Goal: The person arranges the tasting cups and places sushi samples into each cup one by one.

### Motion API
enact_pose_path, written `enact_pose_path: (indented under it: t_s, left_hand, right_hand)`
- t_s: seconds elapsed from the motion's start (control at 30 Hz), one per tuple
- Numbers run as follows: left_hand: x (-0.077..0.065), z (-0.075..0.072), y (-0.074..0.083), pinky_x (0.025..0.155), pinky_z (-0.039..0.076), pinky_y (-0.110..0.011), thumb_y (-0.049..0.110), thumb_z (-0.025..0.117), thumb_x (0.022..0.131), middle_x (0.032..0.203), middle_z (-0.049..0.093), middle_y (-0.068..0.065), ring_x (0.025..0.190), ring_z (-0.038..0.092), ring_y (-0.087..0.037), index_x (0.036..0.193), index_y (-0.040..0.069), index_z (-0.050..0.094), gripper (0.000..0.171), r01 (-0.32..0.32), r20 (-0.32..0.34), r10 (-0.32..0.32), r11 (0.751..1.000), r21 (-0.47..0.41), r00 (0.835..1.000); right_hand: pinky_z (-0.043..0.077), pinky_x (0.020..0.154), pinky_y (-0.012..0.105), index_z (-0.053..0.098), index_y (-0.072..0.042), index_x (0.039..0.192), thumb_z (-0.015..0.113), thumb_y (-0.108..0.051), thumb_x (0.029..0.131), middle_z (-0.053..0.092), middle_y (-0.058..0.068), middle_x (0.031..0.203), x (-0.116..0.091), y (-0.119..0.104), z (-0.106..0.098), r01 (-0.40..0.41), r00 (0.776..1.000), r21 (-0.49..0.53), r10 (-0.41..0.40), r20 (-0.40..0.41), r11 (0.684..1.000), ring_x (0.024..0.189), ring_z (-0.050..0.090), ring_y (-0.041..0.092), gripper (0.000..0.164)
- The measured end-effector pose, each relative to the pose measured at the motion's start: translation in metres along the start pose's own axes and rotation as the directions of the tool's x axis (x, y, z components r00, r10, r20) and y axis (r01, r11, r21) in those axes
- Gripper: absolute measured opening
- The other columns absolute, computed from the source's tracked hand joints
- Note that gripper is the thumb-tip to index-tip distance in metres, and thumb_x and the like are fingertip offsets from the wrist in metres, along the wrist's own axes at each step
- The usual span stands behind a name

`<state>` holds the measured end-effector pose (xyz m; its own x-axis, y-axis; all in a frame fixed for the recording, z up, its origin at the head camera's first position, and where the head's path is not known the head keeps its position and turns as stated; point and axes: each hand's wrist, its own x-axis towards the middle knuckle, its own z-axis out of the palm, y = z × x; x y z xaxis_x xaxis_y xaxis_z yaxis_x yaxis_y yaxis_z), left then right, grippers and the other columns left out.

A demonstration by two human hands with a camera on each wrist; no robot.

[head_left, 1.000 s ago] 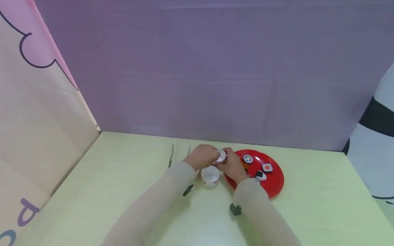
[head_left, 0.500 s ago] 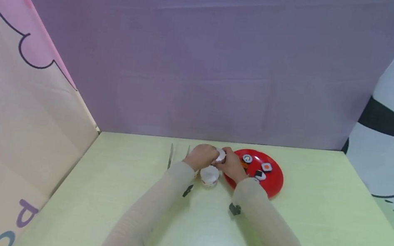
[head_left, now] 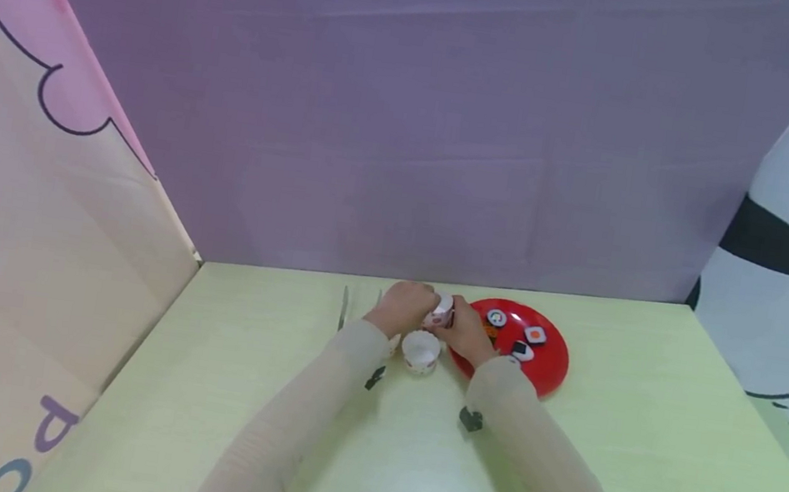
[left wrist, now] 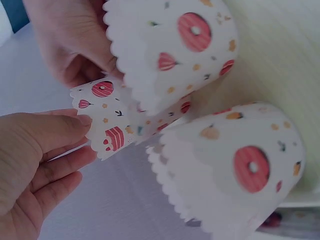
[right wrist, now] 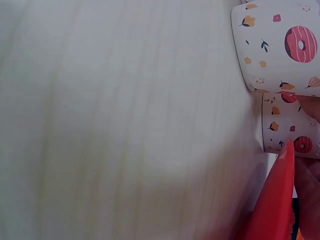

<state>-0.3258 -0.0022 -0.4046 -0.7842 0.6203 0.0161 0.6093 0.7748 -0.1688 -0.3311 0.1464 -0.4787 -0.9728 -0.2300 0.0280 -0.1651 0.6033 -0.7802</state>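
My left hand [head_left: 404, 308] pinches the scalloped rim of a white paper cupcake cup [head_left: 442, 311] printed with donuts and cake. The left thumb [left wrist: 70, 129] lies on the cup's wall in the left wrist view. From the other side my right hand [head_left: 467, 332] grips the same cup beside the red plate. A second cupcake cup [head_left: 421, 353] stands upright just in front, large in the left wrist view. A third cupcake cup [left wrist: 225, 170] shows there too; in the head view my left wrist mostly hides it.
To the right lies a red plate [head_left: 545, 368] bearing several toy sushi pieces [head_left: 535, 335]. Left of the hands, a knife [head_left: 344, 306] lies on the pale table [head_left: 230, 391], with another thin metal piece [head_left: 380, 298] partly hidden. A purple backdrop [head_left: 411, 131] rises behind.
My left hand has risen slightly away from me, and more of the held cup's printed side now shows. The right hand stays nearly still; the other cups and plate have not moved.
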Motion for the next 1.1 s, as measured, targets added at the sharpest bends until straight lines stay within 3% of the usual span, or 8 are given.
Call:
enact_pose_path:
  t_s: [0.23, 0.43, 0.83, 1.1]
  left_hand:
    - [-0.007, -0.016, -0.001, 0.072, 0.053, -0.028, 0.013, 0.076, 0.079, 0.096, 0.065, -0.004, 0.084, 0.062, -0.018, 0.109, 0.011, 0.066, 0.032, 0.021, -0.015, -0.021, 0.999, -0.031, 1.0]
    - [-0.016, -0.027, -0.002, 0.068, 0.053, -0.028, 0.002, 0.069, 0.082, 0.09, 0.067, -0.005, 0.079, 0.063, -0.018, 0.103, 0.01, 0.069, 0.022, 0.003, -0.102, -0.004, 1.0, -0.01, 0.995]
    - [-0.042, -0.035, 0.001, 0.062, 0.052, -0.029, 0.003, 0.067, 0.083, 0.084, 0.066, -0.005, 0.076, 0.063, -0.019, 0.096, 0.009, 0.069, 0.015, 0.017, -0.155, -0.013, 1.0, 0.026, 0.988]
    - [-0.063, -0.039, 0.007, 0.062, 0.051, -0.027, 0.007, 0.066, 0.085, 0.085, 0.066, -0.004, 0.074, 0.062, -0.016, 0.097, 0.008, 0.068, 0.013, 0.042, -0.067, -0.042, 0.999, -0.002, 0.997]
  right_hand:
    - [0.041, 0.099, 0.045, 0.041, 0.001, 0.129, 0.07, -0.016, 0.085, 0.052, 0.018, 0.126, 0.002, 0.005, 0.001, 0.008, 1.0, -0.005, -0.008, -0.007, 1.0, 0.116, 0.051, 0.032, 0.056]
    - [0.041, 0.099, 0.046, 0.041, 0.001, 0.129, 0.071, -0.016, 0.085, 0.053, 0.018, 0.126, 0.001, 0.005, 0.001, 0.01, 1.0, -0.02, -0.011, -0.015, 1.0, 0.115, 0.052, 0.032, 0.056]
    - [0.046, 0.093, 0.042, 0.044, 0.0, 0.124, 0.071, -0.018, 0.085, 0.056, 0.014, 0.115, 0.003, 0.007, 0.003, 0.023, 1.0, -0.038, -0.023, -0.018, 0.999, 0.102, 0.054, 0.027, 0.051]
    - [0.046, 0.093, 0.041, 0.044, 0.001, 0.126, 0.071, -0.018, 0.085, 0.056, 0.015, 0.117, 0.001, 0.002, 0.003, 0.003, 1.0, -0.026, -0.003, -0.018, 1.0, 0.102, 0.053, 0.026, 0.052]
